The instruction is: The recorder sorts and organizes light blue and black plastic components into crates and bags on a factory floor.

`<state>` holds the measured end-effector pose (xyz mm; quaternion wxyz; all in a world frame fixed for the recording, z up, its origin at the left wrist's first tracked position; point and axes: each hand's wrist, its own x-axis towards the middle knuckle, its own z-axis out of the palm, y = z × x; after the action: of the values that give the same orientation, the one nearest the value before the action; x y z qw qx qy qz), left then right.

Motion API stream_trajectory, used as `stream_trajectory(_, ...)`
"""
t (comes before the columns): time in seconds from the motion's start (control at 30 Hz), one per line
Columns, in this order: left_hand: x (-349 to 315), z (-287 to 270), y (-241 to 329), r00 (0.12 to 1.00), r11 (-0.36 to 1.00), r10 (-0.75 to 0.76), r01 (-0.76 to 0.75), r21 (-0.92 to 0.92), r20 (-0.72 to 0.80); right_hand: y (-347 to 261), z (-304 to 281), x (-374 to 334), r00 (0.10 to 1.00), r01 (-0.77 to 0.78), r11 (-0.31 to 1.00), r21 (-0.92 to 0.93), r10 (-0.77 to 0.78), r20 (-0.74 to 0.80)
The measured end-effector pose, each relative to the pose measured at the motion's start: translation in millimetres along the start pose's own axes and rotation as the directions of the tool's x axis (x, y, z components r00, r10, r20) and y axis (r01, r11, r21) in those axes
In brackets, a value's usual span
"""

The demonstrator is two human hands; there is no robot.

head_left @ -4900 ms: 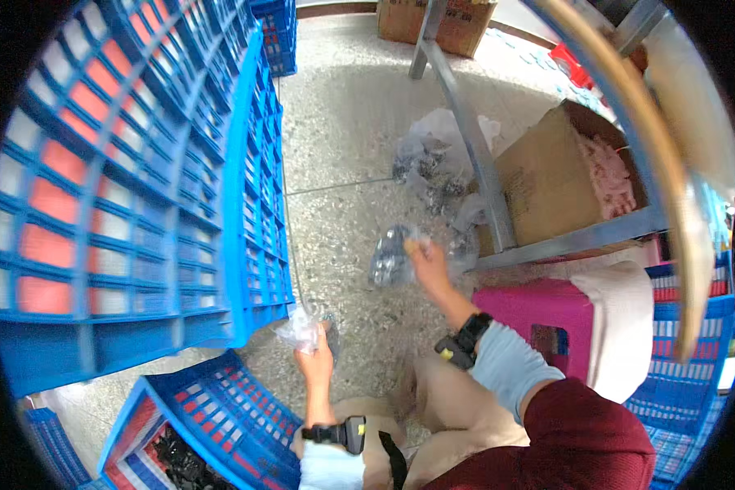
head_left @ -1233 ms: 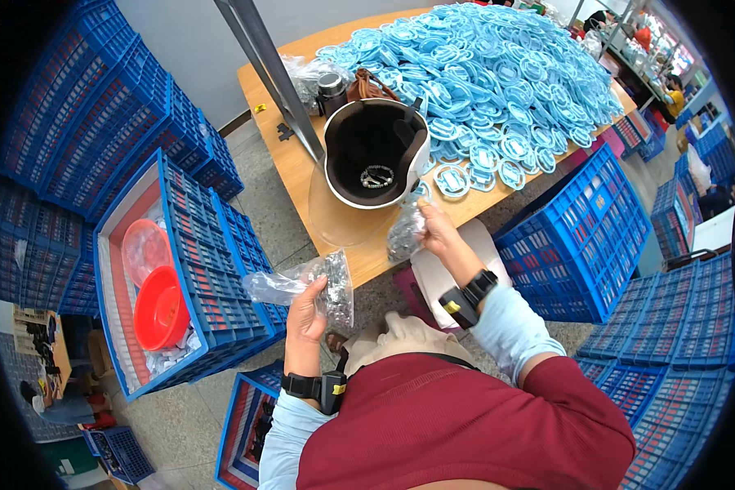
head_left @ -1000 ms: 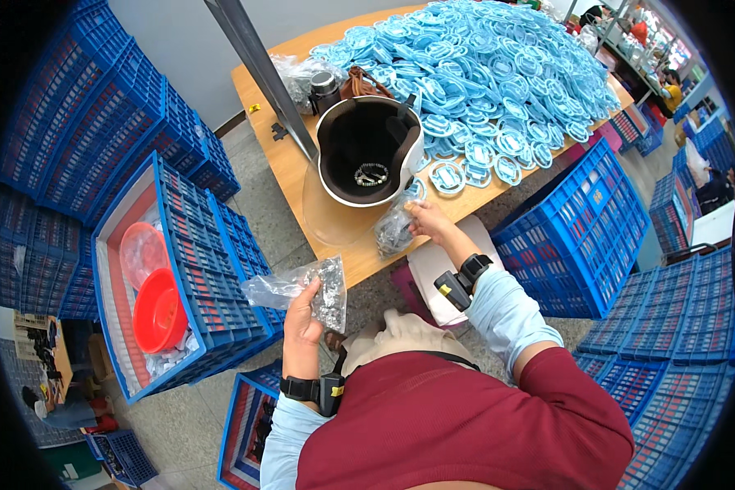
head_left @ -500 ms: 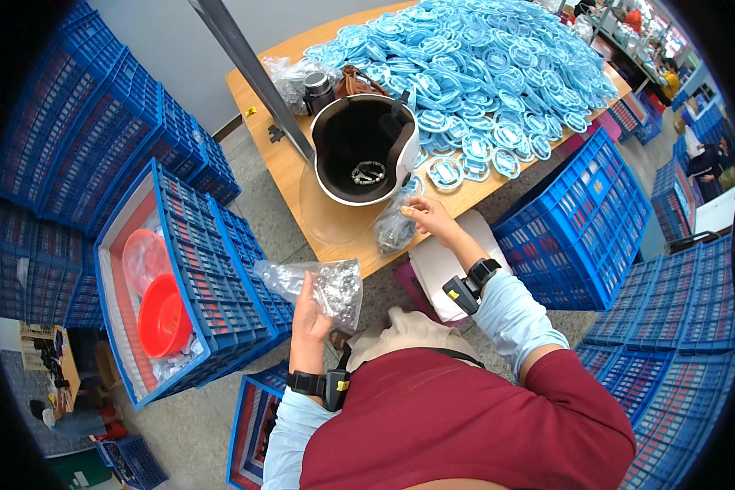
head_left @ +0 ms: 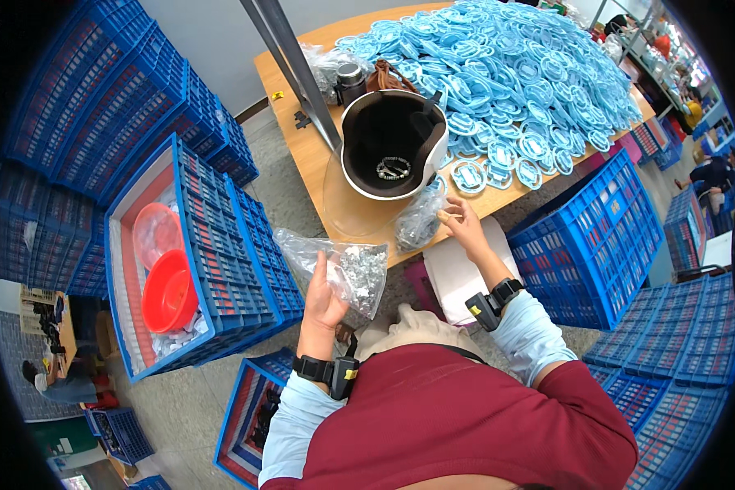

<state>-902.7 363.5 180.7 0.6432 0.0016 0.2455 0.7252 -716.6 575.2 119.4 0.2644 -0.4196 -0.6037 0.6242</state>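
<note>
My left hand (head_left: 325, 300) is closed around the side of a clear plastic bag (head_left: 363, 276), pinching it with the thumb on top. Small silver-grey parts fill the bag's right end, while its loose end trails left. My right hand (head_left: 468, 231) is at the table's front edge, fingers bent together. Something small and pale shows at its fingertips, too small to name. Right beside those fingers, a second clear bag (head_left: 417, 222) with greyish contents lies on the table, next to an upturned white helmet (head_left: 438, 159). Inside the helmet rests a beaded bracelet (head_left: 393, 168).
A large heap of light-blue oval plastic pieces (head_left: 514, 82) covers the wooden table (head_left: 302, 155). A dark flask (head_left: 350, 80) stands behind the helmet, beside a metal post (head_left: 302, 73). Blue crates (head_left: 588, 237) stand right and left; one left crate holds a red basin (head_left: 170, 291).
The view has shifted, so the table appears farther right. My left hand has tilted the bag slightly, and the fingers of my right hand have changed their bend beside the other bag.
</note>
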Motion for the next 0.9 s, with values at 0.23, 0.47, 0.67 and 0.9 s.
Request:
stream_trajectory(0.23, 3.4, -24.5, 0.1, 1.0, 0.994, -0.017, 0.016, -0.104, -0.013, -1.2, 6.7, -8.2, 0.99, -0.141, 0.99, 0.031, 0.14, 0.027)
stream_trajectory(0.47, -1.8, -2.3, 0.1, 1.0, 0.992, -0.019, 0.018, -0.122, -0.005, 8.6, 12.3, -6.0, 0.983, -0.156, 0.986, 0.056, 0.149, 0.108)
stream_trajectory(0.67, -6.7, -1.8, 0.2, 0.999, 0.99, -0.024, 0.03, -0.139, 0.048, 8.7, 8.0, -12.0, 0.984, -0.149, 0.987, 0.067, 0.141, 0.113)
stream_trajectory(0.9, -9.6, 3.4, -3.4, 0.996, 0.993, -0.026, 0.035, -0.116, 0.085, 9.4, 5.2, -16.8, 0.977, -0.187, 0.982, 0.027, 0.183, 0.105)
